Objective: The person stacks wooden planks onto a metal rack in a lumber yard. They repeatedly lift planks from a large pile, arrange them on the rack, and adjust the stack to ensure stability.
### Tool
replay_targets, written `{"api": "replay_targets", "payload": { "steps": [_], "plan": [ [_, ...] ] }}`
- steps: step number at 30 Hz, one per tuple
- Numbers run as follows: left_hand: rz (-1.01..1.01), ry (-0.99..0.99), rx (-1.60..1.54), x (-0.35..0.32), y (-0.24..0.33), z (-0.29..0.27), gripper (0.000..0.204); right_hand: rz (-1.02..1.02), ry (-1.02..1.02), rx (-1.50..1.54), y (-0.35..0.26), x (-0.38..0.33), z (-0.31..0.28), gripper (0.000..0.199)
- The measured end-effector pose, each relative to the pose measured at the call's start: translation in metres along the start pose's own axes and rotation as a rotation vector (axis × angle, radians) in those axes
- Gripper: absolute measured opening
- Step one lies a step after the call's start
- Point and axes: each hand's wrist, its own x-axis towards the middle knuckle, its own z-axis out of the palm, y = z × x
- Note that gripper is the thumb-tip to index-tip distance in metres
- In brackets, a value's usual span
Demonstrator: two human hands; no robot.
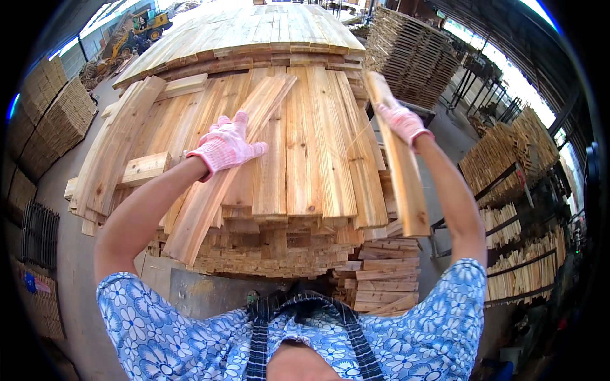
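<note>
My left hand (230, 143), in a pink knitted glove, lies on a wooden plank (200, 213) with fingers spread and thumb out to the right. That plank slants across the top layer of a large stack of boards (304, 152), its near end jutting over the front edge. At the right side of the stack, my right hand (401, 120), gloved alike, grips the edge of another plank (405, 184) near its far part. This plank is tilted and stands apart from the top layer. The fingers behind it are partly hidden.
Loose boards (121, 136) lie on crosspieces at the stack's left. Behind rises a higher layer of planks (254, 28). Shorter wood pieces (387, 273) are piled low at the front right. More lumber stacks (413, 54) stand around, and a yellow loader (149, 26) is far left.
</note>
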Motion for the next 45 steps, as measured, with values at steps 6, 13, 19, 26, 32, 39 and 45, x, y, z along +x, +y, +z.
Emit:
{"api": "replay_targets", "payload": {
  "steps": [6,13,19,26,32,39,45],
  "plan": [
    [0.109,-0.008,-0.378,0.006,-0.032,-0.008,0.077,-0.078,-0.040,0.014,-0.030,0.047,0.070,0.068],
    [0.595,0.174,-0.304,-0.130,-0.004,-0.015,0.067,-0.600,-0.183,0.217,0.019,0.039,0.041,0.056],
    [0.795,1.019,0.112,-0.231,-0.033,0.131,0.045,-0.171,-0.173,0.946,-0.033,-0.025,0.080,0.055],
    [1.126,0.830,0.094,-0.184,-0.060,0.099,0.045,-0.108,-0.153,0.816,0.002,-0.001,0.103,0.070],
    [1.034,0.993,0.161,-0.196,-0.061,0.123,0.046,-0.119,-0.200,0.864,-0.015,0.008,0.112,0.067],
    [0.961,1.146,0.166,-0.246,-0.107,0.120,0.043,-0.052,-0.196,0.952,-0.012,0.009,0.105,0.068],
    [1.102,0.846,0.187,-0.185,-0.099,0.119,0.052,-0.066,-0.219,1.076,0.016,0.013,0.111,0.064]
  ]
}}
